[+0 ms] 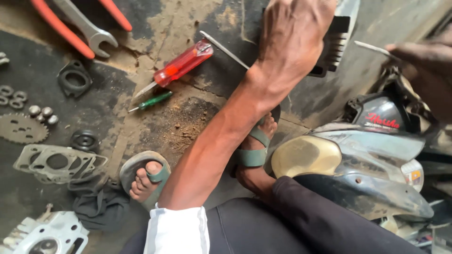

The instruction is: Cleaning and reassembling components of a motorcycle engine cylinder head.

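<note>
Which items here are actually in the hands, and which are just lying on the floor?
In hand:
left hand on the black finned part
right hand holding a thin metal rod

Lying about:
red screwdriver
green screwdriver
spanner
red-handled pliers
sprocket
gasket

The left hand (293,40) is reaching forward on an outstretched, bare forearm, back upward, fingers curled down out of sight. The right hand (423,70) is hanging at the right edge, fingertips pinching together.
</note>
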